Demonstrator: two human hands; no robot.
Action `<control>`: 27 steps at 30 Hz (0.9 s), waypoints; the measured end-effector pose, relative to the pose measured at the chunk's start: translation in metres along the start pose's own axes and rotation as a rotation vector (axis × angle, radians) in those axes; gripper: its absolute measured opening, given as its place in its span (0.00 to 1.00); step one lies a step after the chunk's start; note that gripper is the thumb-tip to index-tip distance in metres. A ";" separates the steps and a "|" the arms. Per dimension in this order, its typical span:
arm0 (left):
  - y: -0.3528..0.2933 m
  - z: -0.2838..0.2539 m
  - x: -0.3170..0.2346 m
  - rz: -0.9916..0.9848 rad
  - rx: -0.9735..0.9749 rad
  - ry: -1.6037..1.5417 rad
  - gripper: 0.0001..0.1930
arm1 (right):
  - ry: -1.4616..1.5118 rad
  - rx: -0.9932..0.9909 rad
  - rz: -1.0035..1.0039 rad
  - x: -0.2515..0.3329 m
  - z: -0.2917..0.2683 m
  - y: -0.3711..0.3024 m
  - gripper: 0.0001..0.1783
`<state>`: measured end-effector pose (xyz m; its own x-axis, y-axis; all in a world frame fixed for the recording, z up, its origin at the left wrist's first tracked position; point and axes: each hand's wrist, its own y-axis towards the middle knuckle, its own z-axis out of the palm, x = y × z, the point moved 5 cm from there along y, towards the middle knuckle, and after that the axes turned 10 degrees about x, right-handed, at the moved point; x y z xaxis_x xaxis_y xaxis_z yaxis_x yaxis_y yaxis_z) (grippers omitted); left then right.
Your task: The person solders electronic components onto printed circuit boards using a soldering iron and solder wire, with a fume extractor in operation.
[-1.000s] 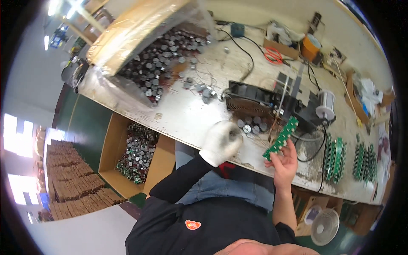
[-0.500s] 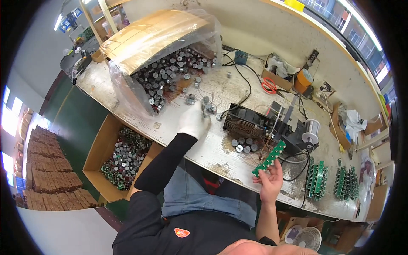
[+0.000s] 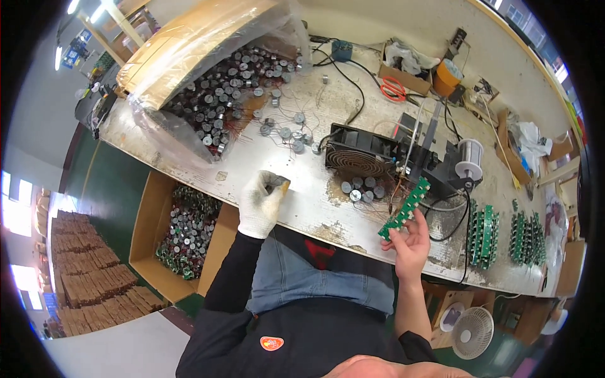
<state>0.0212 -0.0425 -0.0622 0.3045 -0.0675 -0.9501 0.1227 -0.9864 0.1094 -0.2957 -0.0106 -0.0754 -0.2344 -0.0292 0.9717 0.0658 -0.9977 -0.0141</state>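
Note:
My left hand (image 3: pixel 259 205), in a white glove, is closed above the table's front edge. Something greyish shows among its curled fingers, too small to make out. Bare and pinching, my right hand (image 3: pixel 411 244) holds the lower end of a green circuit board strip (image 3: pixel 404 211), tilted upward beside the soldering stand (image 3: pixel 419 165). Small round silver motors (image 3: pixel 287 133) with thin wires lie loose beyond my left hand. A few more motors (image 3: pixel 360 191) sit in front of the black fan (image 3: pixel 360 154).
A plastic-lined carton (image 3: pixel 189 53) spills motors at the back left. Below the table's left edge stands a cardboard box (image 3: pixel 144 242) of wired parts. A solder spool (image 3: pixel 469 157), stacked green boards (image 3: pixel 484 236), red scissors (image 3: pixel 392 89) and black cables occupy the right side.
My left hand has drawn back from the loose motors toward the table's front edge, fingers curled. My right hand still holds the board strip near the soldering stand. The view has shifted.

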 end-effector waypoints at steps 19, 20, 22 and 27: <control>-0.007 0.049 -0.037 -0.285 0.145 -0.534 0.21 | 0.088 0.059 0.007 -0.001 -0.002 0.001 0.36; -0.010 0.054 -0.040 -0.275 0.169 -0.474 0.18 | 0.089 0.063 0.008 -0.001 -0.002 0.001 0.36; -0.015 0.064 -0.047 -0.210 0.208 -0.387 0.11 | 0.093 0.060 0.014 -0.002 -0.004 0.001 0.36; -0.018 0.084 -0.059 0.097 0.292 -0.077 0.11 | 0.102 0.076 0.031 -0.003 -0.004 0.001 0.36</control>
<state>-0.0782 -0.0335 -0.0328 0.2273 -0.1634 -0.9600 -0.1831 -0.9754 0.1226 -0.2990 -0.0118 -0.0797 -0.3279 -0.0697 0.9421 0.1471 -0.9889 -0.0220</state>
